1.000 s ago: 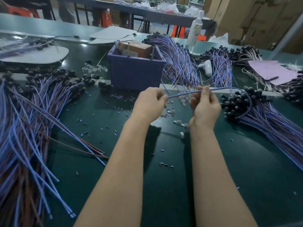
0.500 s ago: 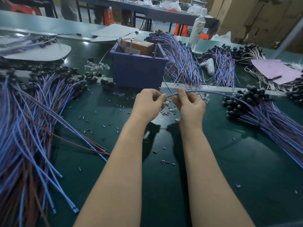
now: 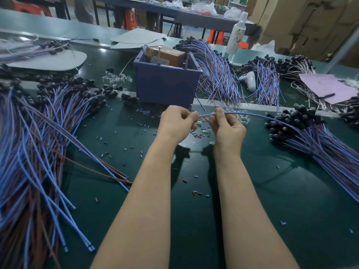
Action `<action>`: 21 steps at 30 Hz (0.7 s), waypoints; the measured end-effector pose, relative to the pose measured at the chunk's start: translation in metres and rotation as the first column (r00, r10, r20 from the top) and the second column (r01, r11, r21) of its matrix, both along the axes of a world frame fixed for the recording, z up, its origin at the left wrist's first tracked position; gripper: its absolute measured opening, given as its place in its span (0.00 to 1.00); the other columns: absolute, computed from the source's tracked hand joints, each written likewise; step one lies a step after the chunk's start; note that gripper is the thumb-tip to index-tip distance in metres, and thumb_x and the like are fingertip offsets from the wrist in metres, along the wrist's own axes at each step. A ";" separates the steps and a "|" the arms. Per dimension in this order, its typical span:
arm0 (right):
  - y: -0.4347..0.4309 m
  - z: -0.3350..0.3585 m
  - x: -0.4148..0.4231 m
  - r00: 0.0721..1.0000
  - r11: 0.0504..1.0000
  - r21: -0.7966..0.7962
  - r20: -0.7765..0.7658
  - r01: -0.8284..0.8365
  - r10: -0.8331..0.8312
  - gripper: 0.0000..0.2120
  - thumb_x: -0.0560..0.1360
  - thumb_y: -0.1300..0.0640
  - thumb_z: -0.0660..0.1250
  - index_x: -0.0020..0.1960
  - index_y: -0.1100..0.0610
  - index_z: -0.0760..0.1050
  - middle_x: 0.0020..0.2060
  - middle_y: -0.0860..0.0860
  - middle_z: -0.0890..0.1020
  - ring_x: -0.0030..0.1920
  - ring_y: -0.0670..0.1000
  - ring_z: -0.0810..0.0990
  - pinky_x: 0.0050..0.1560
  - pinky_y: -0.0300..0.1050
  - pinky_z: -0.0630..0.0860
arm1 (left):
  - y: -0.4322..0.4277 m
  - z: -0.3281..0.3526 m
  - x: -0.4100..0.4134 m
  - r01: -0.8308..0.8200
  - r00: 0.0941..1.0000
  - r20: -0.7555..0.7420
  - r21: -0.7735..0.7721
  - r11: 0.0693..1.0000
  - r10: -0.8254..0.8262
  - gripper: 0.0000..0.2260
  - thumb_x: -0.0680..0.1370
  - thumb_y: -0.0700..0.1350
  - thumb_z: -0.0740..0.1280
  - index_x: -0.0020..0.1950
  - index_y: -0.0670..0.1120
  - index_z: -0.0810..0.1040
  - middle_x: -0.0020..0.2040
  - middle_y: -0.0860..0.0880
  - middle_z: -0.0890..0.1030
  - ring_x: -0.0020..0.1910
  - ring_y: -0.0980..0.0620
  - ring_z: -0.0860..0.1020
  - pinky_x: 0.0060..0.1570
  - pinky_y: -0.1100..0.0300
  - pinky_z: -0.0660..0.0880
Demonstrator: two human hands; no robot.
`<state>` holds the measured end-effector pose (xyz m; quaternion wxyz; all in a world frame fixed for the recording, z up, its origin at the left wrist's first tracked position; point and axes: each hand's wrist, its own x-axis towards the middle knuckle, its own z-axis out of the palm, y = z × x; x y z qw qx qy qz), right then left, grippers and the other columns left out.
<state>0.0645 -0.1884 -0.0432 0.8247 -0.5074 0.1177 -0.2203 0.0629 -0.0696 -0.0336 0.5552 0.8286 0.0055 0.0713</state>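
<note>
A blue wire [image 3: 250, 114] arcs from the bundle of black-capped wires [image 3: 303, 131] on the right toward the middle of the green table. My right hand [image 3: 226, 127] pinches it near its free end. My left hand [image 3: 177, 123] holds its fingers curled against the very tip of the same wire; what else it pinches there is hidden. Small clear parts [image 3: 206, 131] and cut bits of red and blue sleeve [image 3: 197, 135] lie on the mat just below both hands.
A blue plastic bin [image 3: 165, 84] with a brown box inside stands just beyond the hands. Large bundles of blue and brown wires [image 3: 33, 152] cover the left side. More wire bundles [image 3: 217, 74], a white bottle [image 3: 236, 37] and a pink sheet [image 3: 328, 86] lie behind.
My right hand slid left along the blue wire toward my left hand, then stayed close to it. Both hands now sit a little nearer the bin.
</note>
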 end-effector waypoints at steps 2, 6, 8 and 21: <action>-0.014 0.003 0.000 0.996 0.991 0.107 0.004 0.086 -0.087 0.10 0.77 0.66 0.65 0.37 0.59 0.72 0.21 0.46 0.78 0.24 0.40 0.77 0.31 0.31 0.76 | 0.013 -0.001 0.002 -0.128 0.992 -0.005 0.007 0.992 0.128 0.11 0.79 0.47 0.64 0.40 0.46 0.81 0.29 0.55 0.79 0.26 0.66 0.73 0.30 0.72 0.68; -0.017 0.004 -0.001 0.998 0.979 0.190 -0.006 0.070 -0.070 0.10 0.77 0.66 0.65 0.37 0.60 0.73 0.21 0.45 0.78 0.25 0.41 0.78 0.32 0.31 0.77 | 0.022 0.000 0.002 -0.333 0.941 0.059 0.000 0.943 0.333 0.08 0.79 0.41 0.62 0.49 0.45 0.81 0.48 0.47 0.83 0.48 0.53 0.79 0.48 0.67 0.69; -0.006 0.005 -0.002 1.000 0.973 0.230 -0.018 0.008 -0.004 0.09 0.77 0.66 0.65 0.38 0.61 0.73 0.23 0.47 0.80 0.27 0.42 0.80 0.33 0.33 0.78 | 0.010 0.000 0.001 -0.265 0.964 0.031 0.108 0.958 0.263 0.12 0.78 0.40 0.61 0.58 0.49 0.80 0.64 0.46 0.75 0.63 0.47 0.71 0.60 0.63 0.65; 0.029 0.009 -0.010 0.941 0.939 0.141 -0.088 -0.314 0.327 0.12 0.80 0.58 0.60 0.42 0.61 0.78 0.33 0.52 0.83 0.32 0.48 0.80 0.35 0.38 0.76 | -0.028 0.000 -0.003 -0.031 0.991 0.101 -0.448 0.893 0.085 0.04 0.78 0.41 0.66 0.45 0.43 0.79 0.41 0.46 0.82 0.41 0.52 0.78 0.51 0.53 0.76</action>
